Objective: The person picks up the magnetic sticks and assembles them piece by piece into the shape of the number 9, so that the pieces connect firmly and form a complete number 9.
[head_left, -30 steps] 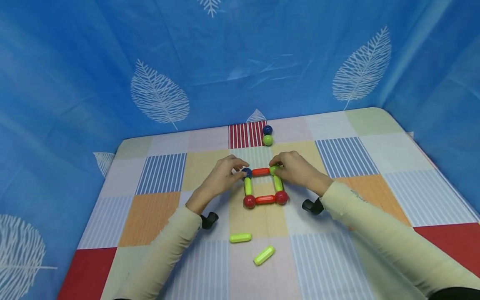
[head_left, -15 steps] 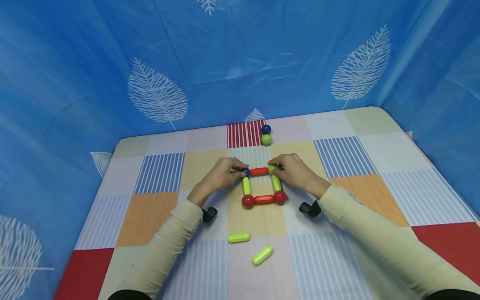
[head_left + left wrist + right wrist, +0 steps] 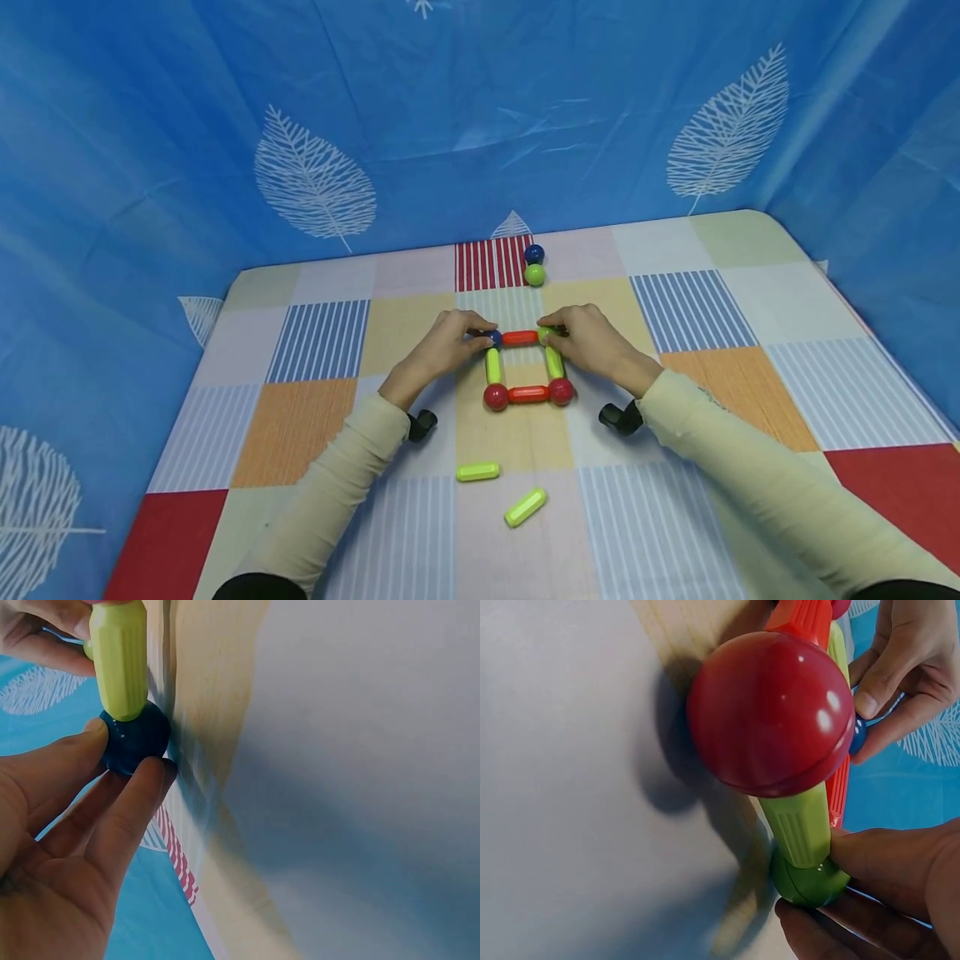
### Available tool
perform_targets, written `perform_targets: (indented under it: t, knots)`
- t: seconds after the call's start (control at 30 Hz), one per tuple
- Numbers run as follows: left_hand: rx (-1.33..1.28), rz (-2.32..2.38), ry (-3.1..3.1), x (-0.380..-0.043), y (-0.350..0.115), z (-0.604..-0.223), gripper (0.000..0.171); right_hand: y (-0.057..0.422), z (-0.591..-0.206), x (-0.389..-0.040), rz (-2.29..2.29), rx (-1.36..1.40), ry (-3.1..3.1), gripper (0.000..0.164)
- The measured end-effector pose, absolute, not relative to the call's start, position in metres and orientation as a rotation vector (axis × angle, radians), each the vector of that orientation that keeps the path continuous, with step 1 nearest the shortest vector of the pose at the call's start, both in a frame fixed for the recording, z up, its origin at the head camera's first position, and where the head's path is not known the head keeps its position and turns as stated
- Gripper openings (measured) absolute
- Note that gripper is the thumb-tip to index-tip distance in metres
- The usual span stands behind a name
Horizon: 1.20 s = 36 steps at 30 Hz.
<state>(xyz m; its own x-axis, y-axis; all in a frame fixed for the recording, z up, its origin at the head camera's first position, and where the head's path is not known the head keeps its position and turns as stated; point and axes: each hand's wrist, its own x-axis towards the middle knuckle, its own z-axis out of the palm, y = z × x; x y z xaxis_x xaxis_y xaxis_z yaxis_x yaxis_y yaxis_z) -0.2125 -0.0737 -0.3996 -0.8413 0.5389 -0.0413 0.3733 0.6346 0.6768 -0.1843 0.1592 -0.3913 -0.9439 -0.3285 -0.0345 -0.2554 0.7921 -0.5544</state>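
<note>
A square of rods and balls lies in the middle of the table in the head view. Its near corners are two red balls (image 3: pixel 496 397), joined by a red rod (image 3: pixel 529 394). Yellow-green rods (image 3: pixel 492 367) form the sides, and another red rod (image 3: pixel 520 337) spans the far side. My left hand (image 3: pixel 444 343) pinches the dark blue ball (image 3: pixel 135 739) at the far left corner between thumb and fingers. At the far right corner my right hand (image 3: pixel 592 340) pinches the green ball (image 3: pixel 808 882), its thumb and fingers on opposite sides.
Two loose yellow-green rods (image 3: pixel 477 472) lie nearer the table's front. Beyond the square, a blue ball (image 3: pixel 534 254) and a green ball (image 3: pixel 535 275) sit together near the back edge. A blue curtain (image 3: pixel 480 125) with white leaves hangs behind the patchwork-covered table (image 3: pixel 315 429).
My left fingers have drawn in around the blue ball, which shows less than before. My right hand keeps its hold on the green ball, and the square has hardly moved.
</note>
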Motion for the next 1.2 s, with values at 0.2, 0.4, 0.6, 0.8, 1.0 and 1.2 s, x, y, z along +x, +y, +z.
perform_targets:
  t: [0.2,0.4,0.6,0.8,1.0,1.2]
  knots:
    - [0.715,0.991,2.614,-0.212,-0.071,-0.398,0.028,0.158,-0.393,-0.183,-0.836,-0.435,2.852,0.030]
    - [0.691,0.973,2.614,-0.211,-0.070,-0.398,0.028,0.158,-0.395,-0.183,-0.829,-0.421,2.856,0.031]
    - [0.686,0.981,2.611,-0.212,-0.070,-0.398,0.028,0.158,-0.394,-0.182,-0.827,-0.425,2.858,0.032]
    - [0.689,0.969,2.618,-0.212,-0.071,-0.396,0.028,0.158,-0.392,-0.183,-0.795,-0.445,2.851,0.035]
    - [0.679,0.957,2.613,-0.212,-0.070,-0.395,0.028,0.160,-0.384,-0.174,-0.797,-0.503,2.948,0.037]
    - [0.670,0.951,2.617,-0.213,-0.070,-0.393,0.028,0.151,-0.369,-0.141,-0.828,-0.733,3.020,0.034]
